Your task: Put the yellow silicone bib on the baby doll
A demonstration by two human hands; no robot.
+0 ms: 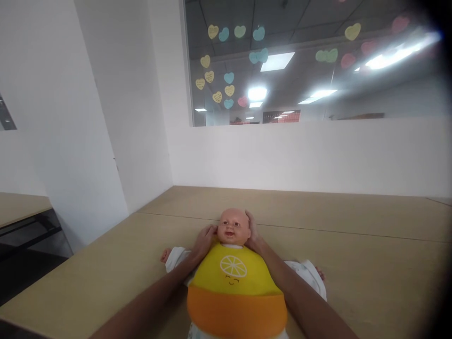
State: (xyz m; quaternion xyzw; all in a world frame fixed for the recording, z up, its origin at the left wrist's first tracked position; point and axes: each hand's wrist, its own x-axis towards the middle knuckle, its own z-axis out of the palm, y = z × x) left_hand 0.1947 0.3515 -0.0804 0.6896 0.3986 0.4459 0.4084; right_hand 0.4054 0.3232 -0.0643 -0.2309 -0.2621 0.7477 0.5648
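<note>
A baby doll point(233, 225) lies face up on the wooden table, its head toward the wall. Over its chest spreads a yellow bib point(243, 280) with a white citrus slice and an orange pocket point(236, 310) at the lower end. My left hand point(205, 240) is bent in at the side of the doll's neck, by the bib's upper edge, fingers closed and their tips hidden. On the other side, my right hand point(253, 230) curls round behind the head and neck; what its fingers hold is out of sight. White sleeves point(306, 275) cover the doll's outspread arms.
The pale wooden table point(370, 268) runs back to a white wall point(300, 157), with a seam across it. A white column point(116, 103) stands at the left. Heart-shaped notes point(259, 33) dot the window above. Another table point(21, 207) is at far left.
</note>
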